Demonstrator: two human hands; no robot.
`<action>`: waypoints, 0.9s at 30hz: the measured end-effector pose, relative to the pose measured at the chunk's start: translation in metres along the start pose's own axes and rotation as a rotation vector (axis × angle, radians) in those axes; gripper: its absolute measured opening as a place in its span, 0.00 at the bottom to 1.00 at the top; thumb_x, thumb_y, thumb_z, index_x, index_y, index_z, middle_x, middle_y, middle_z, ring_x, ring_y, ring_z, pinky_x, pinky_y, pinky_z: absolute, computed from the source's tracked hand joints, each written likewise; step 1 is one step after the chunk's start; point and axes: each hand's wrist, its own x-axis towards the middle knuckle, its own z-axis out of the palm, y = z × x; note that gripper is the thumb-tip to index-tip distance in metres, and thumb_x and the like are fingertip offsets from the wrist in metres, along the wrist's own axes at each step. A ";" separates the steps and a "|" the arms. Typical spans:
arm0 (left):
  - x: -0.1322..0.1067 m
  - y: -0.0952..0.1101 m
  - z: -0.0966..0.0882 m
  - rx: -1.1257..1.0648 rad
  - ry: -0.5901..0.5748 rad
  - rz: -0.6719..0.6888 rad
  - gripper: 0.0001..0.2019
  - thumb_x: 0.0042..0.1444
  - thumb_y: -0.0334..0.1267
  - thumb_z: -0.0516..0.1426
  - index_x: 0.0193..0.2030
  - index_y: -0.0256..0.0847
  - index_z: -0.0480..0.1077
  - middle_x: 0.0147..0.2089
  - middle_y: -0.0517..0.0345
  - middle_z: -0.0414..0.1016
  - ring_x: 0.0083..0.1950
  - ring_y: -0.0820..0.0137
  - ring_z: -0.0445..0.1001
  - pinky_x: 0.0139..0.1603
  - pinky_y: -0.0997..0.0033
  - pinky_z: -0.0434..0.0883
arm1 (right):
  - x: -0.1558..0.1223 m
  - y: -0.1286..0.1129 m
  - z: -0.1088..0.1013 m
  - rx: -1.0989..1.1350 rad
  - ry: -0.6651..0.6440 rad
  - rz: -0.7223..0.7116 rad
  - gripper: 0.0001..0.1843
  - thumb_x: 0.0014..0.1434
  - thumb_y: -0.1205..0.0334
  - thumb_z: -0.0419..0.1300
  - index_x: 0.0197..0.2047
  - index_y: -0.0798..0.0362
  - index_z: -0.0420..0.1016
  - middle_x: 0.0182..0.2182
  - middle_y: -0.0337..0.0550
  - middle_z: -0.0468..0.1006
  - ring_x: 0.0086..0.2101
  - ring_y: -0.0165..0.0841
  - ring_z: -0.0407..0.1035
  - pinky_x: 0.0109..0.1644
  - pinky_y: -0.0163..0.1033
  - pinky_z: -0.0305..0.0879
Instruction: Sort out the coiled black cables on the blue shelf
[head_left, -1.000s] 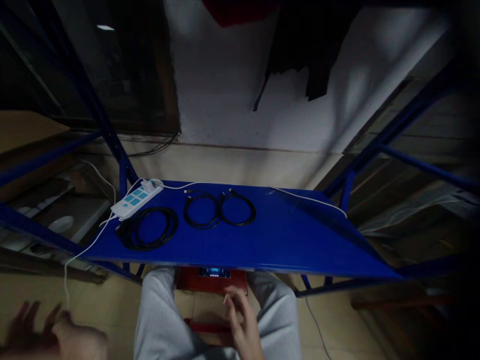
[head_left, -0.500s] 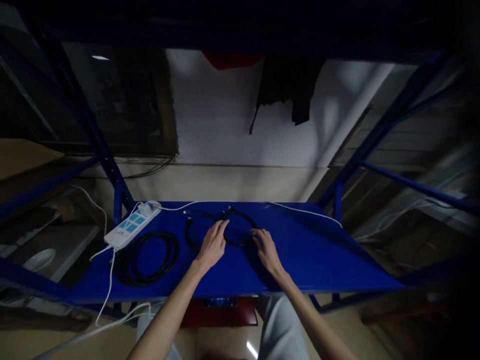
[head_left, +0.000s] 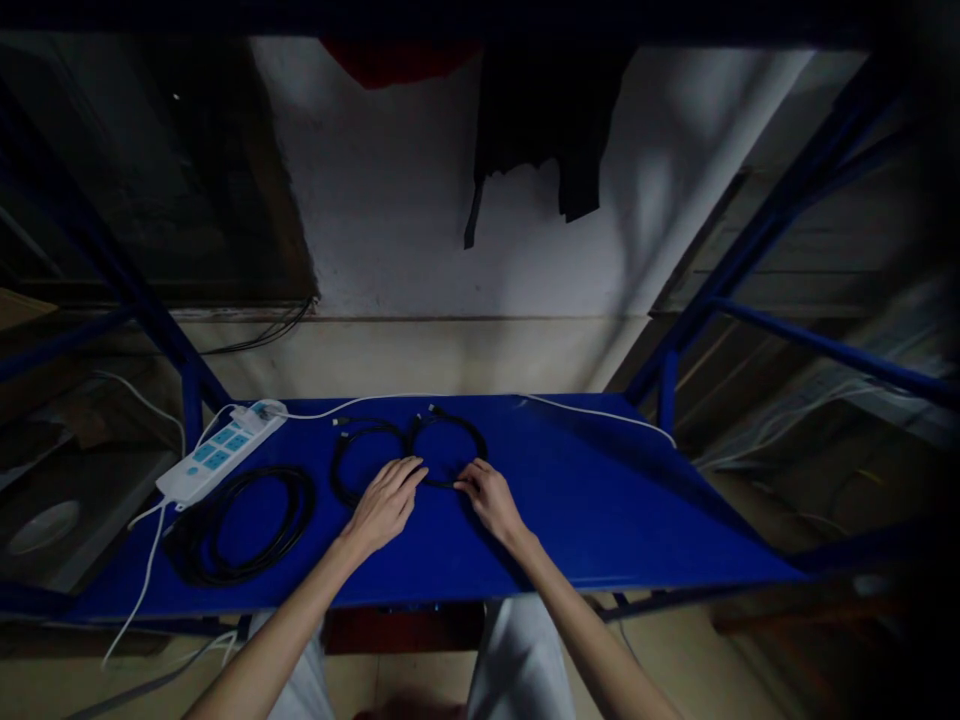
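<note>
On the blue shelf [head_left: 585, 510] lie three black cable coils. My left hand [head_left: 386, 503] and my right hand [head_left: 489, 499] both rest on the near edge of the right small coil [head_left: 448, 449], fingertips pinching its loop. The middle small coil [head_left: 361, 457] overlaps it on the left, partly under my left hand. A larger black coil [head_left: 240, 522] lies farther left.
A white power strip [head_left: 217, 461] with blue sockets sits at the shelf's left back corner, its white cord [head_left: 600, 412] running along the back edge. Blue rack posts [head_left: 664, 395] stand at both sides. Dark clothing [head_left: 536, 120] hangs on the white wall behind.
My hands rose from my lap onto the shelf and reached the right small coil. Since half a second ago they drew closer together on its near edge.
</note>
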 end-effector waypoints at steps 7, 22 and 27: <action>0.003 0.006 -0.004 0.027 -0.016 0.028 0.27 0.67 0.29 0.46 0.72 0.44 0.58 0.73 0.49 0.60 0.74 0.60 0.59 0.74 0.47 0.59 | 0.024 0.000 0.017 0.013 0.133 0.154 0.11 0.66 0.60 0.61 0.33 0.53 0.78 0.32 0.44 0.75 0.31 0.33 0.69 0.36 0.36 0.58; 0.030 0.018 0.038 0.036 -0.011 -0.051 0.32 0.62 0.27 0.48 0.74 0.34 0.50 0.71 0.40 0.60 0.71 0.59 0.62 0.71 0.56 0.63 | 0.043 0.014 0.027 -0.027 0.109 -0.054 0.09 0.64 0.62 0.63 0.31 0.53 0.76 0.31 0.42 0.74 0.32 0.32 0.68 0.38 0.35 0.59; 0.027 0.014 0.044 0.059 -0.043 -0.029 0.28 0.63 0.28 0.48 0.70 0.32 0.59 0.70 0.41 0.64 0.71 0.59 0.63 0.74 0.55 0.59 | 0.033 0.007 0.023 -0.104 0.101 -0.043 0.07 0.64 0.70 0.59 0.40 0.51 0.78 0.38 0.42 0.74 0.36 0.32 0.70 0.38 0.34 0.60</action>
